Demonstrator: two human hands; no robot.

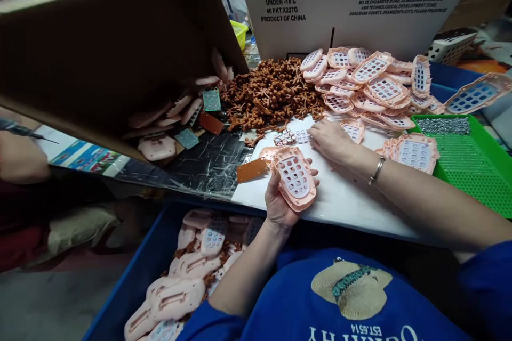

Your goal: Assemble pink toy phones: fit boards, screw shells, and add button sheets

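Note:
My left hand grips a pink plastic shell with a white panel full of holes facing up. Over the white board, my right hand bends its fingers down onto the edge of a small white button pad; its fingertips are partly hidden. Just left of that pad lies a cluster of small printed buttons. An orange-brown circuit board rests beside the held shell. Another shell lies to the right, beyond my right forearm.
Brown plastic parts are heaped behind my hands, with stacked pink shells to their right. A green tray holds small metal pieces. An open carton stands left. Below the table edge, a blue bin contains pink casings.

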